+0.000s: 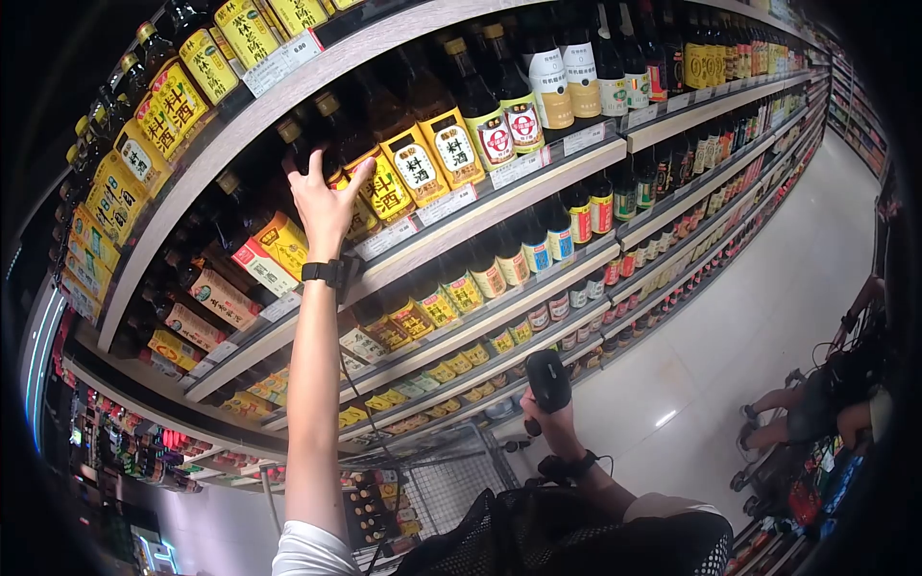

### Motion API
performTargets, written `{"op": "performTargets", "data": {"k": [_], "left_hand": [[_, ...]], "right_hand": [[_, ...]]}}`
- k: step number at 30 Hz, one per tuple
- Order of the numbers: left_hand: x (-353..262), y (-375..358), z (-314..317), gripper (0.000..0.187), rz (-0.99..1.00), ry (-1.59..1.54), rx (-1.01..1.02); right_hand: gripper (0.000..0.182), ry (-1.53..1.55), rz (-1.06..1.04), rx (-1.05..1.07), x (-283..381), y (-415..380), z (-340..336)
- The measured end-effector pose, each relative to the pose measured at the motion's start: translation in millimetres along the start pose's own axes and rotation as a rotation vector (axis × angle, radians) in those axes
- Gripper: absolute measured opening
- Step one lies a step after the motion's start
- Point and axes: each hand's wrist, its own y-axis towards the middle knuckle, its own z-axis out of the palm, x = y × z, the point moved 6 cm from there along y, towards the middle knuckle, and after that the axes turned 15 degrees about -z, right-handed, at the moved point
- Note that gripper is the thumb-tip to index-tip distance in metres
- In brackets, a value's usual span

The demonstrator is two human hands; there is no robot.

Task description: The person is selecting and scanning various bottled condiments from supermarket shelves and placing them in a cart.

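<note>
My left hand [327, 204] reaches up to a shelf of cooking wine bottles, fingers spread and thumb apart. Between thumb and index finger shows a dark bottle with a yellow label [337, 180], its lower part partly hidden behind the hand. Just right of the thumb stands another yellow-labelled cooking wine bottle [386, 192]. Lower down, my right hand [557, 422] is closed around a black handheld device with a rounded head [548, 380]; I cannot tell its exact kind. Dark bands circle both wrists.
Shelf edges [567, 158] with price tags [442, 206] run along the aisle, packed with bottles. A wire shopping cart [461, 485] stands below me, beside a crate of dark bottles [373, 509]. Pale floor [691, 326] lies to the right, where another person [816, 403] is near the edge.
</note>
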Motion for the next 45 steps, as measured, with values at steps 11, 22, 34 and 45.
{"op": "performTargets", "data": {"k": [11, 22, 34, 45], "left_hand": [[-5.2, -3.0, -0.7, 0.078, -0.043, 0.015, 0.032], [-5.5, -6.7, -11.3, 0.097, -0.122, -0.146, 0.187], [177.0, -335.8, -121.8, 0.027, -0.350, -0.182, 0.562], [302.9, -845.4, -343.7, 0.057, -0.999, 0.626, 1.362]], "right_hand": [[0.012, 0.002, -0.033, 0.052, -6.5, 2.0, 1.2], [0.012, 0.097, -0.062, 0.011, -8.6, -0.2, 5.9], [0.019, -0.009, 0.026, -0.013, -27.1, -19.4, 24.9], [0.019, -0.185, 0.194, 0.231, -72.9, -67.5, 112.7]]}}
